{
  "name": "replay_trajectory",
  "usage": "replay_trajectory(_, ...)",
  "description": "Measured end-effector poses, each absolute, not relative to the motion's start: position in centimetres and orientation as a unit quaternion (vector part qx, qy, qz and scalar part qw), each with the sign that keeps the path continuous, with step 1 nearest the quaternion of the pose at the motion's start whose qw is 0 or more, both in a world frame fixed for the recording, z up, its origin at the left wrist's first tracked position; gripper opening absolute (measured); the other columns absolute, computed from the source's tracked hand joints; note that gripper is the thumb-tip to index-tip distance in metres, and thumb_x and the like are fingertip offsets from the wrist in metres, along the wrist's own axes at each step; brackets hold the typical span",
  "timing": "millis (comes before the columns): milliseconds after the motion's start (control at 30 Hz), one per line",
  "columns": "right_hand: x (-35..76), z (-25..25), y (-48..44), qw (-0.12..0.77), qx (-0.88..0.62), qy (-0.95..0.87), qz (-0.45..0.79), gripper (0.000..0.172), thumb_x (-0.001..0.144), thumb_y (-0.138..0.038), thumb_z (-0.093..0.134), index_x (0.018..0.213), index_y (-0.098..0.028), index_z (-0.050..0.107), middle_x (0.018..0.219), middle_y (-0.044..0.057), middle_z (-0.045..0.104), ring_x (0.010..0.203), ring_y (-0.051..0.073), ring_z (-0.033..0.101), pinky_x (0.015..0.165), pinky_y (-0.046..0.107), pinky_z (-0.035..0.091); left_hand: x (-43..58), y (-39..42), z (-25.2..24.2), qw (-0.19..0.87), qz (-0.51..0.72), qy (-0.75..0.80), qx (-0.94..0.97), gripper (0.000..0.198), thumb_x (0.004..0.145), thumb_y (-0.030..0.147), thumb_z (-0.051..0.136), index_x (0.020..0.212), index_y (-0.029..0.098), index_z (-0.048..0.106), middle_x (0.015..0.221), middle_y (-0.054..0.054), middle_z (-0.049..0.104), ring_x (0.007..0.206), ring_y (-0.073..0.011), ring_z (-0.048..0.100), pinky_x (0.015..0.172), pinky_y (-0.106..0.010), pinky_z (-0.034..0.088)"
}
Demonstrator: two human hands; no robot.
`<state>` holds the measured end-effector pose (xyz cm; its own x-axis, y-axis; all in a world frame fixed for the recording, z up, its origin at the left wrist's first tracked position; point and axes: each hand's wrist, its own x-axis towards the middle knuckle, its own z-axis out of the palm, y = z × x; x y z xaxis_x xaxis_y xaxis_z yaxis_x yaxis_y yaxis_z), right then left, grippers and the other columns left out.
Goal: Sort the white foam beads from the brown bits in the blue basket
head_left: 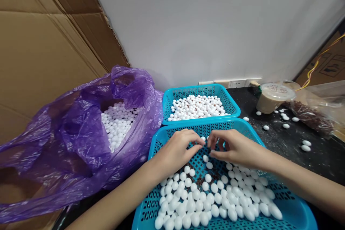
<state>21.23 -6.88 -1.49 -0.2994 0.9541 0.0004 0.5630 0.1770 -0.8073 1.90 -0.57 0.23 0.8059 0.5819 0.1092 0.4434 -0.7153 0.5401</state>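
Note:
My left hand (176, 151) and my right hand (234, 147) hover over the back half of a blue plastic mesh basket (296, 210), their fingertips close together. White foam balls (215, 197) fill its front half, with brown specks (212, 174) scattered on the mesh among them. A single ball (212, 152) lies at my right fingertips, and another (203, 138) sits just beyond my left fingertips. Whether either hand grips a ball, I cannot tell.
Behind stands a smaller blue basket (199, 90) heaped with white balls, and a purple plastic bag (67, 140) holding more lies to the left. On the black table at right are loose balls (285, 122), a lidded milky drink cup (273, 97) and a clear bag of brown bits (309, 116).

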Motion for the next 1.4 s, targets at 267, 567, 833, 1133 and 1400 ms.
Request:
replay_trajectory(267, 21.2, -1.0, -6.5, 0.395, -0.465, -0.63, 0.482, 0.011, 0.081, -0.028, 0.059, 0.089, -0.02, 0.058, 0.095, 0.005, 0.06, 0.077, 0.014, 0.061, 0.067, 0.028, 0.05, 2.1, -1.0, 1.2, 0.269, 0.273, 0.294, 0.876, 0.005, 0.076, 0.016, 0.064, 0.077, 0.02, 0.067, 0.078, 0.002, 0.069, 0.074, -0.0133, 0.063, 0.069, -0.027, 0.049)
replay_trajectory(567, 21.4, -1.2, -6.3, 0.406, -0.455, -0.611, 0.505, 0.012, 0.081, -0.028, 0.06, 0.089, -0.019, 0.062, 0.089, 0.005, 0.063, 0.078, 0.015, 0.061, 0.069, 0.029, 0.051, 2.3, -1.5, 1.3, 0.263, 0.283, 0.284, 0.878, 0.007, 0.076, 0.012, 0.06, 0.081, 0.017, 0.059, 0.076, 0.003, 0.063, 0.069, -0.0092, 0.058, 0.065, -0.021, 0.048)
replay_trajectory(833, 21.3, -0.9, -6.2, 0.436, -0.44, -0.588, 0.521, 0.016, 0.072, -0.027, 0.07, 0.083, -0.018, 0.061, 0.084, 0.004, 0.063, 0.082, 0.016, 0.06, 0.074, 0.03, 0.05, 2.2, -1.8, 1.2, 0.19, 0.359, 0.231, 0.884, 0.009, 0.077, 0.01, 0.059, 0.082, 0.017, 0.057, 0.077, 0.003, 0.063, 0.07, -0.0076, 0.061, 0.069, -0.019, 0.052)
replay_trajectory(1133, 21.1, -0.9, -6.4, 0.453, -0.43, -0.561, 0.543, 0.022, 0.069, -0.024, 0.073, 0.082, -0.019, 0.057, 0.08, 0.002, 0.062, 0.077, 0.014, 0.06, 0.072, 0.028, 0.051, 2.1, -2.0, 0.9, 0.125, 0.368, 0.191, 0.901, 0.012, 0.077, 0.01, 0.059, 0.087, 0.017, 0.057, 0.077, 0.003, 0.066, 0.068, -0.0079, 0.063, 0.067, -0.018, 0.054)
replay_trajectory(1400, 21.0, -1.1, -6.5, 0.445, -0.434, -0.555, 0.554, 0.02, 0.067, -0.023, 0.074, 0.076, -0.017, 0.058, 0.075, 0.001, 0.062, 0.071, 0.012, 0.059, 0.066, 0.025, 0.05, 1.6, -2.0, 1.1, 0.067, 0.328, 0.135, 0.932, 0.014, 0.083, 0.009, 0.053, 0.096, 0.014, 0.055, 0.084, -0.001, 0.065, 0.077, -0.0105, 0.063, 0.07, -0.022, 0.052)
